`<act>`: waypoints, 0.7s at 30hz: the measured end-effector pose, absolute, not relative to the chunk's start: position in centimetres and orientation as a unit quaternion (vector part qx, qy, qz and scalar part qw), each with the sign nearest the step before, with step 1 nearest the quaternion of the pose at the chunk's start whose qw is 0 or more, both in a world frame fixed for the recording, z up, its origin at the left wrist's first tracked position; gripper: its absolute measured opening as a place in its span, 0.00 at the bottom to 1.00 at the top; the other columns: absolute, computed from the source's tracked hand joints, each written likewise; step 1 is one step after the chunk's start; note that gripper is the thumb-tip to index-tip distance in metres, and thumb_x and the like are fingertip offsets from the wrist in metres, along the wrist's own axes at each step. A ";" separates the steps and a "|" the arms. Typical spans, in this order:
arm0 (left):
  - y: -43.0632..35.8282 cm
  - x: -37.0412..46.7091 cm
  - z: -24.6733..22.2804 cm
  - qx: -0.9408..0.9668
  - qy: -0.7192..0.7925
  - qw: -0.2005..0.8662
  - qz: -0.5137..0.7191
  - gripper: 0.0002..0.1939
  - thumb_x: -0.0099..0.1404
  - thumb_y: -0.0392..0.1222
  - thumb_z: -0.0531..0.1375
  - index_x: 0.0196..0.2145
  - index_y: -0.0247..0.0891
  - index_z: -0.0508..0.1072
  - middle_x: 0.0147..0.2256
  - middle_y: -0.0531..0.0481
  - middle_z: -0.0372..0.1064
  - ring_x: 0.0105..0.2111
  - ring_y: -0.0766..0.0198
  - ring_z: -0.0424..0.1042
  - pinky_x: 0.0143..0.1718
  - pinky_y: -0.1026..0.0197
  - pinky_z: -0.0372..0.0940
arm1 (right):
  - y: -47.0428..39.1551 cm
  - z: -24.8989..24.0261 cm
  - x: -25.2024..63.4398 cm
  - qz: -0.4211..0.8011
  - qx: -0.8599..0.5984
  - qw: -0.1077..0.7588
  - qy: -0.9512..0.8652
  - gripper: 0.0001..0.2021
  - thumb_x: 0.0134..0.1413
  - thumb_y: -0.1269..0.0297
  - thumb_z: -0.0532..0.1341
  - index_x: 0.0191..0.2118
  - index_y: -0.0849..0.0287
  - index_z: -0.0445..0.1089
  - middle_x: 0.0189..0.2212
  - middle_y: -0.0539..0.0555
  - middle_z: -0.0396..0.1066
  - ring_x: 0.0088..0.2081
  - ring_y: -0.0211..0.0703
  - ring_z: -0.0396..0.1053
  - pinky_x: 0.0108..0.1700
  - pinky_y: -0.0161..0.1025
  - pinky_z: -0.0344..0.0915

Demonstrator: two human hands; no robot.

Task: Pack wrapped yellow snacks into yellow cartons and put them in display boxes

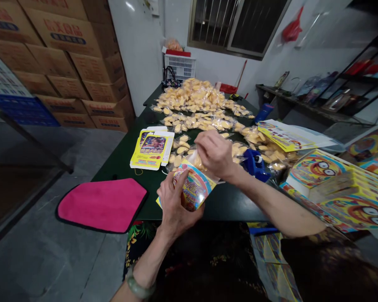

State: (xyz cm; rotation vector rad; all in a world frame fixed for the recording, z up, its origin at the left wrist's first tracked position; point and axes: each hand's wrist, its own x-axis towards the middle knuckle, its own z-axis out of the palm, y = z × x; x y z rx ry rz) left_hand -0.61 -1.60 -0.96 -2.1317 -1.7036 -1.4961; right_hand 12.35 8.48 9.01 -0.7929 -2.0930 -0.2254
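Note:
My left hand (173,201) is closed around a small colourful cardboard box (195,188), tilted above the near edge of the dark green table (113,167). At the box's upper end, where white inner card shows, my right hand (216,153) has its fingers bent together. What those fingers hold, if anything, is hidden. Just beyond both hands lie many clear packets of yellow pieces (201,119), heaped highest at the far end. Left of the hands rest flat yellow printed boxes (151,149). A blue tape dispenser (255,165) sits to the right of my right hand.
A pink cloth (102,205) with dark edging overhangs the table's left side. Printed display boxes (340,184) stand at the right, by a flat printed card (292,136). Brown cartons (69,63) are stacked at the left wall. A white crate (179,67) is at the back.

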 end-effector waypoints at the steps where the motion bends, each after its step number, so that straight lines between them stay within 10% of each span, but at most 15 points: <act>1: -1.6 -0.5 -1.0 -0.676 -0.556 0.020 -0.484 0.44 0.46 0.44 0.66 0.60 0.45 0.56 0.54 0.40 0.57 0.51 0.47 0.62 0.46 0.50 0.58 | 8.3 8.7 12.1 -0.081 -0.334 0.429 -0.836 0.11 0.58 0.72 0.49 0.33 0.58 0.68 0.35 0.58 0.70 0.42 0.46 0.67 0.43 0.42 0.62; 9: -0.2 -0.6 -1.1 -0.617 -0.606 0.101 -0.492 0.46 0.45 0.47 0.67 0.61 0.40 0.55 0.53 0.37 0.57 0.49 0.44 0.63 0.44 0.47 0.61 | 7.2 8.9 13.4 -0.009 -0.344 0.412 -0.844 0.16 0.60 0.58 0.54 0.49 0.62 0.66 0.46 0.62 0.68 0.48 0.50 0.64 0.48 0.47 0.61; 16: 0.8 -0.8 -2.6 -0.572 -0.569 0.113 -0.580 0.50 0.49 0.46 0.65 0.64 0.35 0.46 0.53 0.34 0.55 0.53 0.44 0.60 0.51 0.42 0.60 | 3.4 8.1 10.8 -0.007 -0.251 0.246 -0.936 0.16 0.63 0.60 0.49 0.35 0.59 0.72 0.31 0.58 0.73 0.35 0.47 0.67 0.40 0.45 0.63; 21: -0.3 -2.3 -2.9 -0.522 -0.622 0.068 -0.580 0.58 0.44 0.48 0.69 0.65 0.36 0.42 0.56 0.34 0.51 0.57 0.42 0.56 0.55 0.42 0.59 | 5.9 4.9 13.9 0.104 -0.373 0.486 -0.783 0.16 0.64 0.63 0.46 0.45 0.59 0.69 0.42 0.58 0.72 0.39 0.42 0.69 0.42 0.41 0.65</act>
